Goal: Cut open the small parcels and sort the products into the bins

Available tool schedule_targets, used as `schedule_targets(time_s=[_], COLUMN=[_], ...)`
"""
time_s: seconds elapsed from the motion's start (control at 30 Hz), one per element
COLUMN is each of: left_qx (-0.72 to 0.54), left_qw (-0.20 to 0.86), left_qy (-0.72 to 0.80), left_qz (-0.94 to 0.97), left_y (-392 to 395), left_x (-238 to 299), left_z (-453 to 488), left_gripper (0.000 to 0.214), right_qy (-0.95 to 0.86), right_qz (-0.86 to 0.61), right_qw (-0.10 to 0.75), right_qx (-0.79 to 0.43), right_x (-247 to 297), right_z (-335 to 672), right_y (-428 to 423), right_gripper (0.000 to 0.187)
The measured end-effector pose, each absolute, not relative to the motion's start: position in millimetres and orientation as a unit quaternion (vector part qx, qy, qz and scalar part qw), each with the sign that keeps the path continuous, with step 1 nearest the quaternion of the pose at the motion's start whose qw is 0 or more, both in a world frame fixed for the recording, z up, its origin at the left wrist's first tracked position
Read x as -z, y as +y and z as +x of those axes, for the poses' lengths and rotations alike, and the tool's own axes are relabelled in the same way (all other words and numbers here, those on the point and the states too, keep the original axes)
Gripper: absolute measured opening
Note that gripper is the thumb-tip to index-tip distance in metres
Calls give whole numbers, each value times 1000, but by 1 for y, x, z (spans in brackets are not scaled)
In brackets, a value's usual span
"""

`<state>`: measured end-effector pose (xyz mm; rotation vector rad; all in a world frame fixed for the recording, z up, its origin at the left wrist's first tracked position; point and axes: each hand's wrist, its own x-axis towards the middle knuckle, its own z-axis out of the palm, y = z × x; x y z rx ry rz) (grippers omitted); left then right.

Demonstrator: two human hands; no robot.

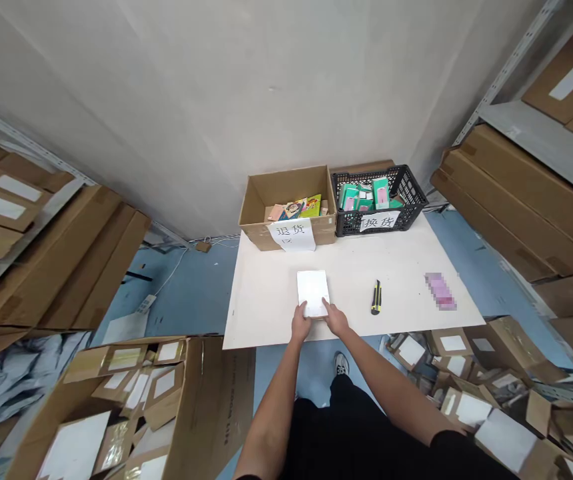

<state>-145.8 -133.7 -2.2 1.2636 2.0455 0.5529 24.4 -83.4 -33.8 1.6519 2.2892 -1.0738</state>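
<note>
A small flat box with a white label-like top [312, 288] rests at the front of the white table [261, 293]. My left hand [300, 323] grips its near left corner, the thumb on top. At the near right corner my right hand [335, 319] holds it the same way; the fingers under the box are hidden. A yellow and black box cutter [376, 297] lies to the right of my right hand. Farther right on the table is a blurred-out pink and purple item [440, 291].
At the table's back stand an open cardboard box [256, 230] with booklets and a black plastic crate [411, 200] with green packs, both bearing paper signs. A large carton [206, 393] of parcels stands at lower left. Parcels [466, 407] heap at lower right. Loaded shelves [541, 143] flank both sides.
</note>
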Motion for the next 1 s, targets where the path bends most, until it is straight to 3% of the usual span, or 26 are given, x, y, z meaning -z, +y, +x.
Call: schedule_targets(time_s=[0.1, 0.23, 0.43, 0.7, 0.87, 1.0], left_qx=[-172, -31, 48, 211, 229, 190], left_qw=[300, 294, 267, 246, 250, 280], left_qy=[762, 718, 697, 599, 578, 619], left_qz=[547, 630, 664, 733, 742, 709], left_y=[-118, -95, -54, 40, 40, 23], left_x=[-19, -39, -55, -52, -47, -42], left_z=[-129, -107, -150, -212, -208, -194], left_gripper=[78, 70, 66, 125, 129, 127], right_qy=[731, 683, 680, 582, 537, 501], right_qz=[553, 603, 630, 728, 761, 794], right_qw=[39, 36, -71, -48, -3, -17], right_qx=[399, 411, 368, 359, 365, 344], right_x=[37, 35, 31, 46, 64, 80], right_z=[34, 58, 111, 193, 211, 200], right_y=[-67, -52, -37, -21, -16, -7], right_gripper=[76, 66, 72, 67, 61, 59])
